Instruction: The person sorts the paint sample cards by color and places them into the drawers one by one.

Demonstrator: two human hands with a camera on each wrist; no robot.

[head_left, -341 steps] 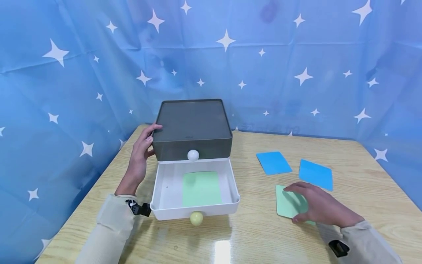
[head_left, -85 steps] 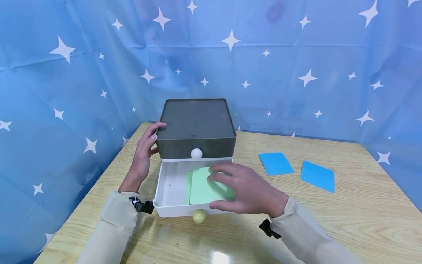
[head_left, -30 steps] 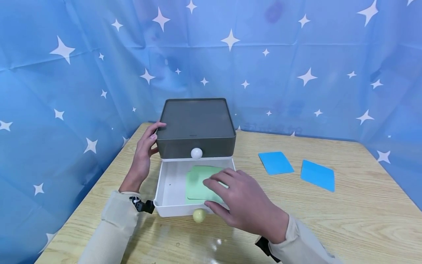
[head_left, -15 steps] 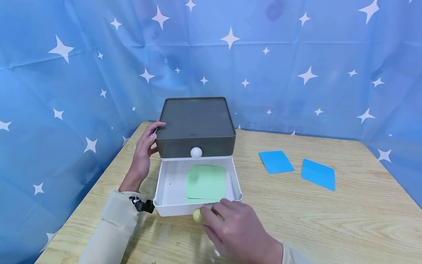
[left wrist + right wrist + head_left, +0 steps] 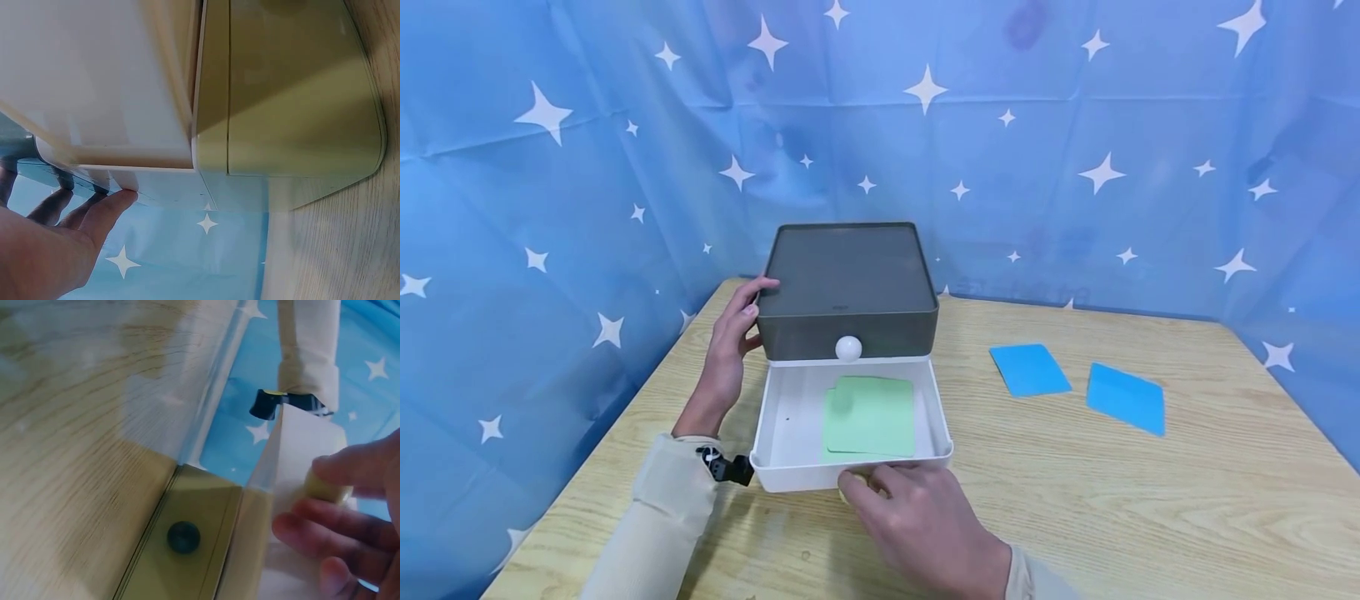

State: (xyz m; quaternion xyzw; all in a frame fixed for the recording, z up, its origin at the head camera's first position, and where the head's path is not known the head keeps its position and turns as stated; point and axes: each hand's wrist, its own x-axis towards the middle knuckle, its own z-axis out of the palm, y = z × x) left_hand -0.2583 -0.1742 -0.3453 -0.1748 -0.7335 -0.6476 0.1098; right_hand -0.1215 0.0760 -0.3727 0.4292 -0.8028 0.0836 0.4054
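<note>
The white drawer stands pulled out of a stacked drawer unit with a dark grey top. Two light green cards overlap inside, the upper card set slightly right of the lower card. My right hand pinches the drawer's pale yellow knob between thumb and fingers; in the head view the hand covers most of the knob. Along the unit's left side, my left hand rests with extended fingers against the dark grey section, one fingertip over the top edge.
On the table to the right lie two blue cards, a nearer-left card and a right card. The grey section carries a white knob. Below the white drawer is an olive section with a dark knob. A starry blue curtain hangs behind.
A green card went from the table into the drawer, onto the other one. My right hand let go of it, moved down toward me and took the yellow knob. My left hand stayed put.
</note>
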